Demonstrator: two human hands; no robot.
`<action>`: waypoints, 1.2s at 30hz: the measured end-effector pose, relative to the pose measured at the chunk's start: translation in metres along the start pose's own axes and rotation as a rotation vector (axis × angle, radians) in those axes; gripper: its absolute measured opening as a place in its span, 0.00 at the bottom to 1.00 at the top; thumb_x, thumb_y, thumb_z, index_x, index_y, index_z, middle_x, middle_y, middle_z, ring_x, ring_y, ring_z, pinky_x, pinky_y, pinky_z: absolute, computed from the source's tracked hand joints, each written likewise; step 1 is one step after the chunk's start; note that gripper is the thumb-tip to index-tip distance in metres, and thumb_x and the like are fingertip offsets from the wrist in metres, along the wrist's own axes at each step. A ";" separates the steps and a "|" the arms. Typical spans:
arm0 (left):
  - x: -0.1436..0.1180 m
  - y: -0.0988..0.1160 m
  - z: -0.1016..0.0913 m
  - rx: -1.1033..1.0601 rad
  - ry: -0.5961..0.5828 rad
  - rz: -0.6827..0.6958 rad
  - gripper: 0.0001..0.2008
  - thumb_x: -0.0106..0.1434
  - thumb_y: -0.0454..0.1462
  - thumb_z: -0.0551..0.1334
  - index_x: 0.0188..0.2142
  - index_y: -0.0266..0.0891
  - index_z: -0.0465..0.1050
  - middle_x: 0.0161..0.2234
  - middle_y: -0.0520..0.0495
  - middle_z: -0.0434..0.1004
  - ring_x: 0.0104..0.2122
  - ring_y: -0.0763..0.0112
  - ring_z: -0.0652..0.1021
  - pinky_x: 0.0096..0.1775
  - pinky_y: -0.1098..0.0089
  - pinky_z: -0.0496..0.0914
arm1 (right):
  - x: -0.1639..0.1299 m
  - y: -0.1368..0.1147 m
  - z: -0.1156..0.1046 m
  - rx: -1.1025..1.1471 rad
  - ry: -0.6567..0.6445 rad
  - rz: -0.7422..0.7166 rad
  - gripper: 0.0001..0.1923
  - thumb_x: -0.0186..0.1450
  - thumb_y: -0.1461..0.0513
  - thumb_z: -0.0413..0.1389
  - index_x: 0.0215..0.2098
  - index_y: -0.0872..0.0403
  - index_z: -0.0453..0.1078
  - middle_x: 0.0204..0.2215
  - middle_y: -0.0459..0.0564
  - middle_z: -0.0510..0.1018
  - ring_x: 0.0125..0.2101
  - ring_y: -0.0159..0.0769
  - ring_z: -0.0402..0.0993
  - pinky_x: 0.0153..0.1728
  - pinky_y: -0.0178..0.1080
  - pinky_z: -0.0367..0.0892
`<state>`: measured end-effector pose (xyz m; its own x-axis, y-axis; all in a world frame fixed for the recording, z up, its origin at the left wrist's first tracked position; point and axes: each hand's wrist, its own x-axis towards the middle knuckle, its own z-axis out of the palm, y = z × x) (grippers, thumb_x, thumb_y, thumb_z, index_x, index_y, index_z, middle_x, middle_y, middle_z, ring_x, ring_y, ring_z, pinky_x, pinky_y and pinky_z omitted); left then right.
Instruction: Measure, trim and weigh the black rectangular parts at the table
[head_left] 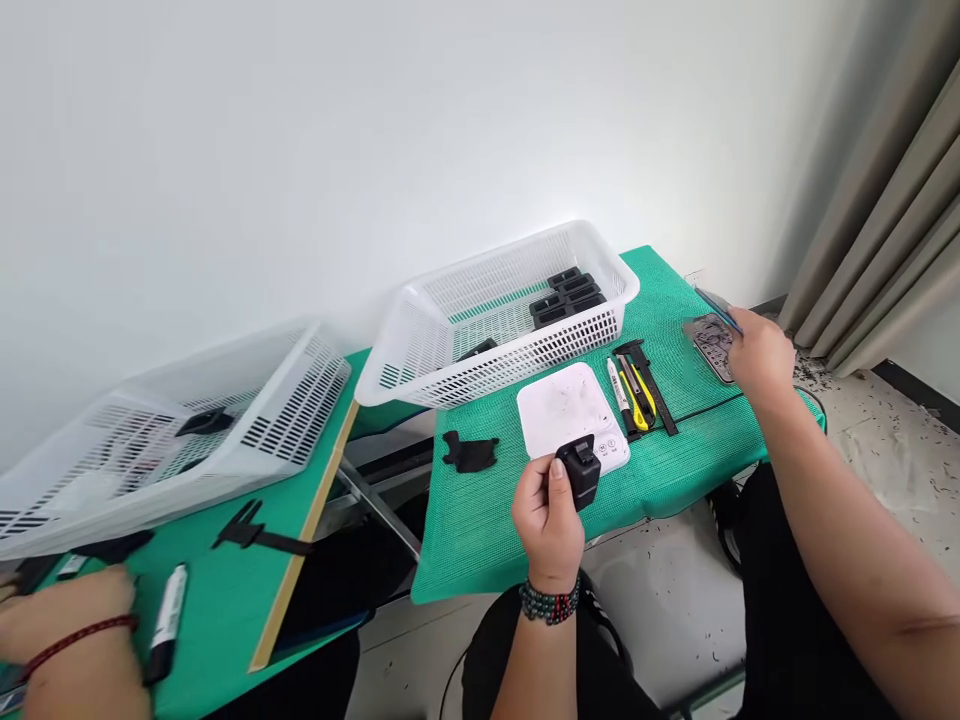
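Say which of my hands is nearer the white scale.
Left: the left hand is at the near edge of the white scale; the right hand is farther right, beside the phone.

At the lower centre of the frame, a bracelet (551, 602) of stacked strands, dark round beads mixed with red, circles the wrist below the left hand (551, 515). Both forearms (862, 530) are bare. Black trousers (780, 590) and a dark shoe (724, 525) with white markings show at lower right.
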<state>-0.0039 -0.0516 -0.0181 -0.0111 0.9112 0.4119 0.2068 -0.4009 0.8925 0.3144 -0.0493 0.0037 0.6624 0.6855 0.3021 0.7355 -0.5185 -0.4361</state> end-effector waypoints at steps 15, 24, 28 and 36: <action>0.000 0.000 0.000 -0.011 -0.012 0.024 0.23 0.70 0.55 0.59 0.34 0.39 0.77 0.28 0.47 0.77 0.28 0.67 0.76 0.29 0.71 0.71 | -0.008 0.011 0.012 -0.200 -0.225 -0.216 0.32 0.65 0.70 0.49 0.66 0.50 0.70 0.68 0.52 0.69 0.68 0.53 0.60 0.62 0.60 0.64; 0.000 0.000 0.003 -0.037 -0.012 0.009 0.23 0.69 0.56 0.59 0.35 0.39 0.78 0.29 0.46 0.78 0.30 0.66 0.77 0.31 0.70 0.71 | -0.015 0.021 0.011 -0.220 -0.350 -0.261 0.34 0.63 0.70 0.50 0.68 0.55 0.65 0.71 0.58 0.63 0.69 0.58 0.59 0.61 0.65 0.66; 0.001 0.000 0.007 -0.046 -0.019 0.010 0.23 0.69 0.55 0.60 0.34 0.39 0.78 0.29 0.47 0.78 0.29 0.67 0.77 0.31 0.70 0.71 | -0.015 0.025 0.009 -0.225 -0.353 -0.278 0.33 0.62 0.69 0.51 0.65 0.56 0.68 0.70 0.60 0.65 0.68 0.57 0.61 0.61 0.62 0.66; 0.001 -0.001 0.014 -0.055 -0.030 0.027 0.21 0.70 0.53 0.60 0.33 0.39 0.77 0.28 0.48 0.77 0.29 0.68 0.76 0.31 0.71 0.71 | -0.016 0.006 0.006 -0.153 -0.263 -0.240 0.28 0.63 0.69 0.49 0.60 0.57 0.73 0.64 0.62 0.72 0.64 0.61 0.66 0.60 0.64 0.64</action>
<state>0.0096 -0.0490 -0.0212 0.0232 0.9019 0.4314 0.1524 -0.4296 0.8900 0.3077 -0.0604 -0.0089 0.4240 0.8942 0.1440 0.8913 -0.3837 -0.2417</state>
